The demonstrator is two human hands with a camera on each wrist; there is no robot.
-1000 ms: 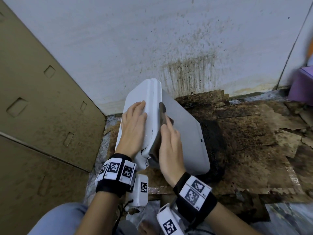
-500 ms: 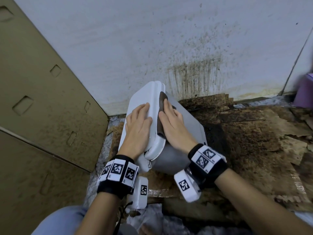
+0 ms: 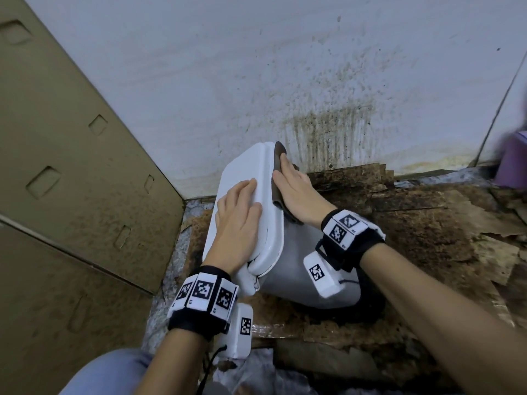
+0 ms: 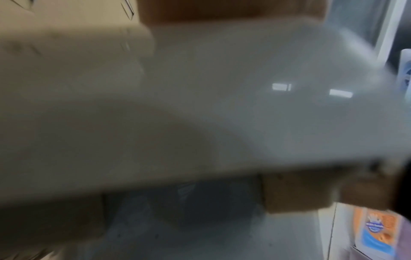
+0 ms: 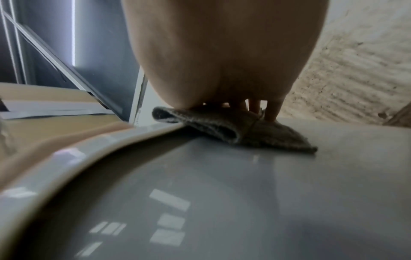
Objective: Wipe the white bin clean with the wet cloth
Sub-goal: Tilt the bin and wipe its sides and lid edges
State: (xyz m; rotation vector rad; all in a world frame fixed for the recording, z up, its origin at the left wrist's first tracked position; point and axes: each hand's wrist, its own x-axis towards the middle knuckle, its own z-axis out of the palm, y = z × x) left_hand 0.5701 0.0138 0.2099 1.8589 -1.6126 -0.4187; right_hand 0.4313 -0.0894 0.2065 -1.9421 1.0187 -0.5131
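The left hand [image 3: 238, 220] lies flat with fingers straight and together on the lid face of the white bin [image 3: 296, 276], pressing on it without curling round anything. Just to its right, the right hand [image 3: 296, 192] lies palm down with straight fingers on a dark brown cloth [image 3: 278, 178], pressing it against the bin's side just under the lid's rim, toward the far end of the bin. In the right wrist view the cloth [image 5: 235, 126] is folded, one loop of fabric open beneath the palm, and the fingertips [image 5: 272, 112] rest on it against the glossy grey-white surface. The left wrist view is blurred and shows mostly a pale surface close to the lens. Both wrists wear black bands with white tags carrying black square patterns. The bin lies tipped on its side on stained brown cardboard [image 3: 427, 223] on the floor, its far end near a white wall [image 3: 256, 67] streaked with dark grime. A tan cardboard panel [image 3: 71, 152] stands at the left. A purple object [image 3: 513, 161] shows at the far right edge, blurred.
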